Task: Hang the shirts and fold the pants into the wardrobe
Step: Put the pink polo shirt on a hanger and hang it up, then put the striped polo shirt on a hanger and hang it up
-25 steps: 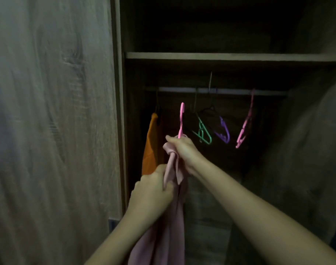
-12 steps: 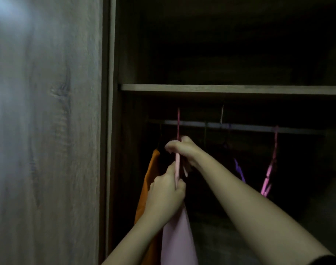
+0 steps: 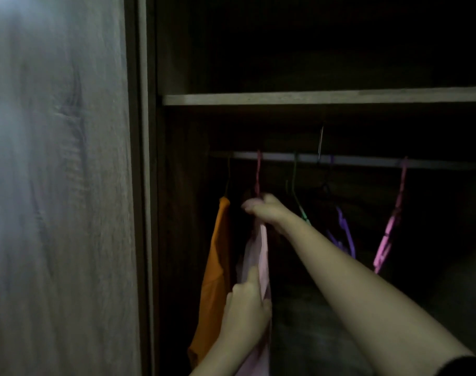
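Observation:
A pale pink shirt (image 3: 260,256) hangs on a pink hanger (image 3: 258,172) whose hook sits over the grey wardrobe rail (image 3: 367,160). My right hand (image 3: 266,210) grips the hanger's neck and the shirt's collar just under the rail. My left hand (image 3: 245,308) holds the pink fabric lower down. An orange shirt (image 3: 214,272) hangs directly to the left, touching the pink one.
Empty hangers hang further right on the rail: green (image 3: 296,191), purple (image 3: 344,234) and pink (image 3: 388,232). A wooden shelf (image 3: 312,98) runs above the rail. The wardrobe's wood-grain door (image 3: 55,185) fills the left side. The interior is dark.
The pink hanger rose from below the rail until its hook rests on it. My left hand slid down the pink shirt. The view tilted upward.

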### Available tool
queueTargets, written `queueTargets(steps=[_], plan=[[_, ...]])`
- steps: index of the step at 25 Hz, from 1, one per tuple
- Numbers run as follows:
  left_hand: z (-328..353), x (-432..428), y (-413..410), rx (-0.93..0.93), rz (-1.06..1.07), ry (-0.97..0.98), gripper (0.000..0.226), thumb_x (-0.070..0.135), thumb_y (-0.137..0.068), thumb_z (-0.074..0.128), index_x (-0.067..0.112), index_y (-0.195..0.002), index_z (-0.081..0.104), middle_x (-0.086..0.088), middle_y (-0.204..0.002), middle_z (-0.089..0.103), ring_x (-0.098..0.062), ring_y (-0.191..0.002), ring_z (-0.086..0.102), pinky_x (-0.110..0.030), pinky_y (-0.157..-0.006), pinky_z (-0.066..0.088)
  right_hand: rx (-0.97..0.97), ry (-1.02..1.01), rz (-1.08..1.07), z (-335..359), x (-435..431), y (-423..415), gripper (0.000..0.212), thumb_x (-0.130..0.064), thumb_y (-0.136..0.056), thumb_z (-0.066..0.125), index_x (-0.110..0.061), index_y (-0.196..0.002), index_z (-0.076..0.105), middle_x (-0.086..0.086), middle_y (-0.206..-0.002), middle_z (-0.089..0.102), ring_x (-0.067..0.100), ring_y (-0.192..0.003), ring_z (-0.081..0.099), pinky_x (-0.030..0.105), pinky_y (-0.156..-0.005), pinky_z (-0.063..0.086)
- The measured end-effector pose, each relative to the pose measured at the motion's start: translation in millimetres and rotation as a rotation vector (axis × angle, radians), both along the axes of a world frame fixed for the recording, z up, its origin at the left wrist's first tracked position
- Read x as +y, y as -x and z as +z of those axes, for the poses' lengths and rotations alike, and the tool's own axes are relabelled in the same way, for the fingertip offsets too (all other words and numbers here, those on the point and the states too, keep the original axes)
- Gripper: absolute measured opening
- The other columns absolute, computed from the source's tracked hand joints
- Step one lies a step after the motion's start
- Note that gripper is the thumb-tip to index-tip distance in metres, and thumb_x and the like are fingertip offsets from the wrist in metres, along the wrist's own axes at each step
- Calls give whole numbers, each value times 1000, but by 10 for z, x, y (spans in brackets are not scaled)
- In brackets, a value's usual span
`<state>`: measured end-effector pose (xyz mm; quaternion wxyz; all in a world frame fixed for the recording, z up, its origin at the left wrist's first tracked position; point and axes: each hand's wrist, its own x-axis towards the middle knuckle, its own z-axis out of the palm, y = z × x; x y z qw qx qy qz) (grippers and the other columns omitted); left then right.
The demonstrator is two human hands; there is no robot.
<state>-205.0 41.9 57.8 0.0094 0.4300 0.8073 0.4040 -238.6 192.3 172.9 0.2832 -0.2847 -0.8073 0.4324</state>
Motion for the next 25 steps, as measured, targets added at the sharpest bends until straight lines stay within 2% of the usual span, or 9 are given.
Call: queueTargets(steps=[3,6,10,13,15,17,19,21,25], plan=[[-282,-85,-151,-28,-15,225,23,22,-93,55,20,-116,52,-1,-109,64,-16,-99,64,-32,-88,53,-90,-240,-119,-83,-127,-115,50,-18,-82,64,-11,-129,49,17,-131,48,31,-122,48,30,-97,40],[-522,-239,-316,-46,-88,499,25,25,-95,52,12,-116,54,-6,-116,62,-17,-104,62,-29,-91,51,-144,-356,-168,-104,-292,-239,62,-19,-82,62,-9,-138,36,22,-139,36,36,-129,37,31,-106,32],[-510,-609,-224,-99,-112,339,41,42,-85,63,14,-115,58,-5,-107,66,-16,-94,65,-31,-82,56,176,-476,-173,-49,-730,-376,62,-15,-85,59,-10,-141,34,14,-140,36,31,-126,43,33,-108,34],[-508,-1113,41,-93,-155,184,50,39,-84,66,14,-126,57,-2,-111,68,-10,-100,64,-27,-91,51,539,-515,-87,-211,-1324,-421,46,-12,-85,57,-9,-130,47,9,-127,49,17,-113,52,29,-100,43],[-635,-1559,180,-121,-163,143,40,31,-87,65,16,-123,60,0,-103,71,0,-90,65,-20,-87,51,685,-440,-12,-496,-1818,-373,39,-8,-83,57,-8,-122,51,7,-117,54,8,-107,51,19,-94,43],[-864,-2079,322,-68,-54,97,26,24,-88,63,16,-112,68,2,-88,73,8,-74,62,-5,-71,45,742,-341,95,-892,-2341,-232,36,-3,-80,58,-6,-115,55,5,-109,55,9,-99,55,18,-90,44],[-1075,-2572,477,9,124,61,29,33,-84,56,15,-101,73,1,-83,74,4,-68,62,-4,-64,41,704,-280,222,-1294,-2777,-35,34,-1,-79,58,-6,-113,56,2,-103,56,11,-95,57,19,-89,45],[-1275,-3144,621,84,312,39,45,45,-81,42,15,-98,72,-3,-83,74,-12,-72,68,-20,-67,47,606,-215,369,-1668,-3236,226,34,-5,-79,58,-8,-112,57,-1,-101,56,8,-93,57,19,-88,46],[-1578,-4283,897,74,622,98,64,51,-83,27,11,-121,60,-7,-116,67,-23,-104,63,-30,-88,44,335,-171,559,-2246,-4006,778,34,-12,-80,61,-2,-113,57,9,-104,58,13,-95,56,24,-88,44]])
